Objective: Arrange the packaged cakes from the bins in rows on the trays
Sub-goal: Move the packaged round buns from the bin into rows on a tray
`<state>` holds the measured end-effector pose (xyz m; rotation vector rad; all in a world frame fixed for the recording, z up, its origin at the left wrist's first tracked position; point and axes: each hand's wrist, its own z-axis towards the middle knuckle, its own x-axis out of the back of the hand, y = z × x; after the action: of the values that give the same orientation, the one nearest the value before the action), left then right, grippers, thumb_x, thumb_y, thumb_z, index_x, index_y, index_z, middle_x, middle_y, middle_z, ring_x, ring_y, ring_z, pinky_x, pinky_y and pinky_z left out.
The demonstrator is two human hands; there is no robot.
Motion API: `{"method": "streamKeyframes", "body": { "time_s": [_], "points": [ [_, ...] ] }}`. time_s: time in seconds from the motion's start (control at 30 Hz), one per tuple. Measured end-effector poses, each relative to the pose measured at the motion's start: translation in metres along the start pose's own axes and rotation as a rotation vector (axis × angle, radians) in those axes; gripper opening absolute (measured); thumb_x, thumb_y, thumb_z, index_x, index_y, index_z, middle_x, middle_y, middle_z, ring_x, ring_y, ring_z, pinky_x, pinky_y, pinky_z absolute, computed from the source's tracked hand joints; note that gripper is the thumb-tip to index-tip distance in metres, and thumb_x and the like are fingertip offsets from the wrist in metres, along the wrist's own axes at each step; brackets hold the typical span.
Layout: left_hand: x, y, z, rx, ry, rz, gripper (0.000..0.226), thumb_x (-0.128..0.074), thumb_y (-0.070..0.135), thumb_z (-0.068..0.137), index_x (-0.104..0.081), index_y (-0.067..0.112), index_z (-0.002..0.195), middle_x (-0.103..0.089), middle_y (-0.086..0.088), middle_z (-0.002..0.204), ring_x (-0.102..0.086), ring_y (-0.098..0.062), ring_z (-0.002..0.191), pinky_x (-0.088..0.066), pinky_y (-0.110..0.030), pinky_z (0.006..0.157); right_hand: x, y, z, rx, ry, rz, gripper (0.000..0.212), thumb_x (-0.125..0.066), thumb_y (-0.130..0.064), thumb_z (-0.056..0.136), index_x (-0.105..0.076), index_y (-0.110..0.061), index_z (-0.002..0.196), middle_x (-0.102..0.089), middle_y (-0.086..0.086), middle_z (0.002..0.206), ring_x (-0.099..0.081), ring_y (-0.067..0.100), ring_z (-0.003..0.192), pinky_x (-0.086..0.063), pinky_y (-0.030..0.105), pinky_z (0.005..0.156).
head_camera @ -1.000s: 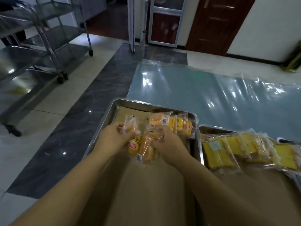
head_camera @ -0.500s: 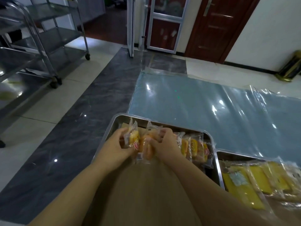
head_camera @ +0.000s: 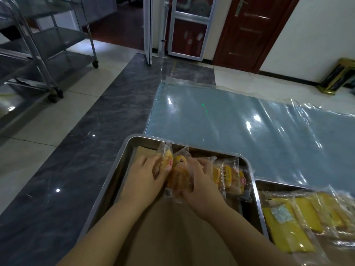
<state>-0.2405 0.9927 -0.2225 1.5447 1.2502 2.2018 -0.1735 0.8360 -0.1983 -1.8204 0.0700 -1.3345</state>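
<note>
Gripping still — left hand (head_camera: 143, 176) left cake (head_camera: 166, 160), right hand (head_camera: 203, 187) right cake (head_camera: 181, 173) — over tray (head_camera: 109, 191).

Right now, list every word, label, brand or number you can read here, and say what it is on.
No text is legible.
Packaged cake in the left hand: round red logo, lettering blurred.
Row of cakes: yellow print and red logos, unreadable.
Yellow packet: white label, too blurred.
</note>
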Motion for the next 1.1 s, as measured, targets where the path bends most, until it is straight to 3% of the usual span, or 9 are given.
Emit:
{"method": "streamKeyframes", "body": {
  "time_s": [0.17, 0.3, 0.43, 0.63, 0.77, 0.87, 1.0, 1.1],
  "points": [
    [0.009, -0.010, -0.010, -0.021, 0.039, -0.006, 0.054, -0.065, 0.040, 0.081, -0.043, 0.032, 0.129, -0.046, 0.009, 0.121, -0.046, -0.007, 0.107, -0.040, -0.027, 0.090, -0.008, -0.009, 0.013, -0.083, 0.053, -0.079, 0.091, -0.068, -0.027, 0.082, -0.004, -0.035, 0.147, -0.028, -0.001, 0.144, -0.041, 0.019, 0.127, -0.045, 0.040, 0.101],
    [0.015, -0.013, -0.004, -0.042, 0.117, 0.072, 0.048, -0.065, 0.039, 0.081, -0.045, 0.031, 0.123, -0.052, 0.006, 0.117, -0.048, -0.010, 0.103, -0.039, -0.025, 0.083, -0.015, -0.022, 0.029, -0.111, 0.143, -0.089, 0.068, -0.070, -0.031, 0.080, -0.028, -0.028, 0.134, -0.049, -0.002, 0.126, -0.054, 0.017, 0.112, -0.051, 0.034, 0.088],
    [0.012, -0.015, 0.011, -0.061, 0.054, 0.204, 0.045, -0.055, 0.041, 0.088, -0.046, 0.028, 0.130, -0.048, -0.003, 0.128, -0.047, -0.018, 0.110, -0.040, -0.030, 0.089, -0.018, -0.023, 0.039, -0.056, 0.125, -0.265, 0.047, -0.063, -0.041, 0.085, -0.041, -0.030, 0.125, -0.040, 0.000, 0.126, -0.049, 0.017, 0.107, -0.046, 0.029, 0.080],
    [0.005, -0.017, 0.018, -0.038, -0.049, 0.281, 0.052, -0.047, 0.046, 0.091, -0.035, 0.033, 0.139, -0.037, 0.000, 0.140, -0.038, -0.023, 0.118, -0.038, -0.036, 0.096, -0.013, -0.023, 0.048, -0.080, 0.004, -0.323, 0.043, -0.053, -0.045, 0.090, -0.042, -0.031, 0.129, -0.036, 0.005, 0.130, -0.046, 0.026, 0.114, -0.047, 0.037, 0.086],
    [0.017, -0.013, 0.009, -0.036, -0.083, 0.300, 0.059, -0.047, 0.050, 0.090, -0.029, 0.034, 0.143, -0.036, 0.001, 0.142, -0.033, -0.024, 0.124, -0.035, -0.038, 0.101, 0.005, -0.028, 0.043, -0.089, -0.080, -0.285, 0.038, -0.051, -0.037, 0.091, -0.047, -0.029, 0.128, -0.042, 0.005, 0.131, -0.047, 0.028, 0.115, -0.046, 0.040, 0.091],
    [0.031, -0.004, -0.008, -0.035, -0.083, 0.281, 0.057, -0.050, 0.049, 0.089, -0.036, 0.030, 0.141, -0.039, -0.001, 0.141, -0.035, -0.024, 0.126, -0.035, -0.040, 0.104, 0.024, -0.032, 0.026, -0.053, -0.061, -0.276, 0.035, -0.051, -0.033, 0.090, -0.051, -0.027, 0.124, -0.049, 0.003, 0.126, -0.049, 0.025, 0.110, -0.045, 0.035, 0.083],
    [0.053, 0.019, -0.038, -0.068, -0.054, 0.282, 0.046, -0.054, 0.046, 0.088, -0.050, 0.028, 0.130, -0.046, 0.001, 0.132, -0.042, -0.021, 0.119, -0.042, -0.037, 0.097, 0.054, -0.037, -0.017, 0.011, -0.007, -0.268, 0.036, -0.057, -0.037, 0.088, -0.054, -0.026, 0.122, -0.053, 0.002, 0.119, -0.052, 0.017, 0.097, -0.046, 0.031, 0.079],
    [0.066, 0.044, -0.061, -0.128, -0.065, 0.271, 0.037, -0.054, 0.045, 0.088, -0.055, 0.030, 0.121, -0.052, 0.004, 0.122, -0.050, -0.015, 0.106, -0.047, -0.033, 0.086, 0.080, -0.038, -0.057, 0.045, 0.011, -0.244, 0.035, -0.059, -0.040, 0.086, -0.057, -0.031, 0.120, -0.059, -0.003, 0.117, -0.055, 0.015, 0.100, -0.049, 0.032, 0.080]
  ]
}}
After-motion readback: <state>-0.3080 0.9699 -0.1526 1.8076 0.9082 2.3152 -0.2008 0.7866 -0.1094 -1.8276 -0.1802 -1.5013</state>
